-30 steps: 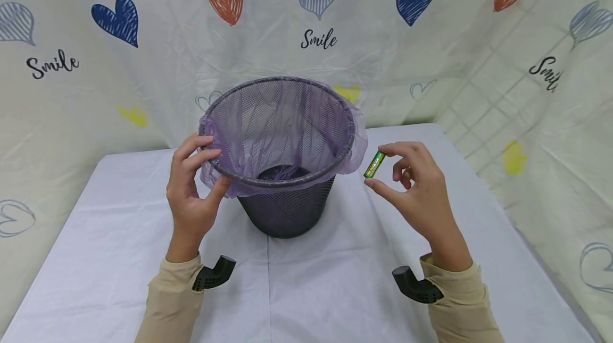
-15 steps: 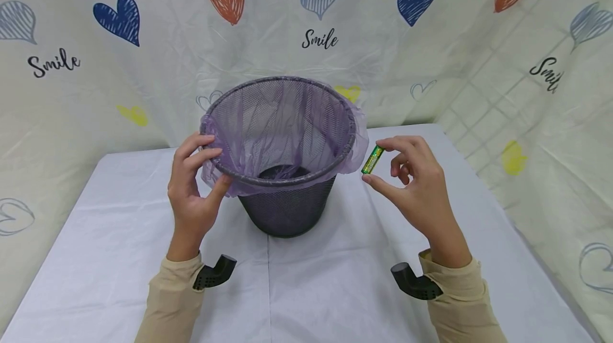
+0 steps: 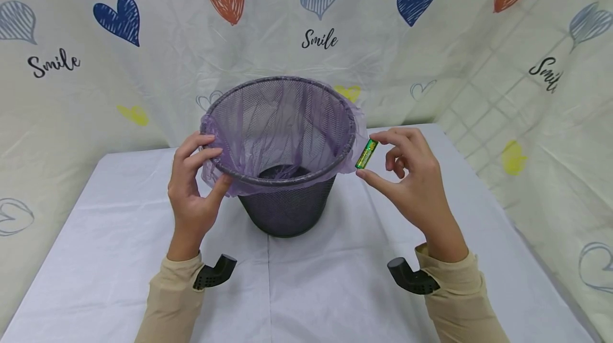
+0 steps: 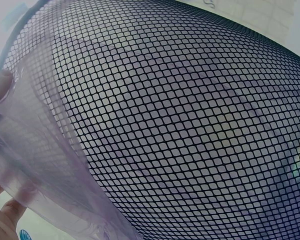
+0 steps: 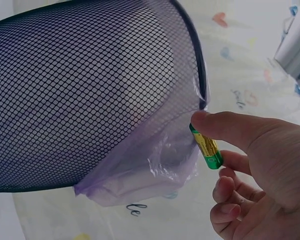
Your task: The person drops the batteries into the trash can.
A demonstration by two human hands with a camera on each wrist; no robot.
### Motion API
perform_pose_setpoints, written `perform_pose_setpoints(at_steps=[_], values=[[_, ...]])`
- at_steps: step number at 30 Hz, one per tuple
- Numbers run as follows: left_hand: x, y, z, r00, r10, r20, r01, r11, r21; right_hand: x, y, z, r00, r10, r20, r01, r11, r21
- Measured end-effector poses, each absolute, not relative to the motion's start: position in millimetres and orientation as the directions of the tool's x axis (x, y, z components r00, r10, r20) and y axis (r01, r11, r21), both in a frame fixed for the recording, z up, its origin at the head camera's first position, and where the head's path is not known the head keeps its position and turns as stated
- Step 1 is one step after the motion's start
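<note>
A black mesh wastebasket (image 3: 287,212) stands upright on the table, lined with a thin purple trash bag (image 3: 311,119) folded over its rim. My left hand (image 3: 193,199) grips the rim at its left side, thumb in front and fingers over the bag's edge. Between thumb and index finger, my right hand (image 3: 412,178) pinches a small green and yellow battery (image 3: 366,153) by its ends, just right of the rim. In the right wrist view the battery (image 5: 207,147) appears beside the bag's overhang; whether they touch I cannot tell.
A white cloth covers the table (image 3: 325,290). Behind and at the sides hangs a pale curtain (image 3: 268,40) printed with hearts and "Smile" lettering. Black wrist cameras (image 3: 413,276) sit on both sleeves.
My right hand has moved slightly left and up with the battery, closer to the wastebasket's rim. My left hand keeps its place on the rim.
</note>
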State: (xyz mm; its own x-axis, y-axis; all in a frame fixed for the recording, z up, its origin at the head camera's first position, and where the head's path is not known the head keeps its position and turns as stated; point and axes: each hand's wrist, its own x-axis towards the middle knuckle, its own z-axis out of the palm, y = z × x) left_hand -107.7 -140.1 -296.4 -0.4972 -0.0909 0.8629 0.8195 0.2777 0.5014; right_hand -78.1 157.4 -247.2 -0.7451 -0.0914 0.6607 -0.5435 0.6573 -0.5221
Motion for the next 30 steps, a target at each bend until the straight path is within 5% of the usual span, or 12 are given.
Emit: perform_pose_setpoints(at_steps=[30], values=[[-107,-141,-296,-0.507,-0.082,0.858,0.812,0.287,0.508,-94,153,-239,-0.708,-0.124,0.695,-0.592,0.641,-0.489]])
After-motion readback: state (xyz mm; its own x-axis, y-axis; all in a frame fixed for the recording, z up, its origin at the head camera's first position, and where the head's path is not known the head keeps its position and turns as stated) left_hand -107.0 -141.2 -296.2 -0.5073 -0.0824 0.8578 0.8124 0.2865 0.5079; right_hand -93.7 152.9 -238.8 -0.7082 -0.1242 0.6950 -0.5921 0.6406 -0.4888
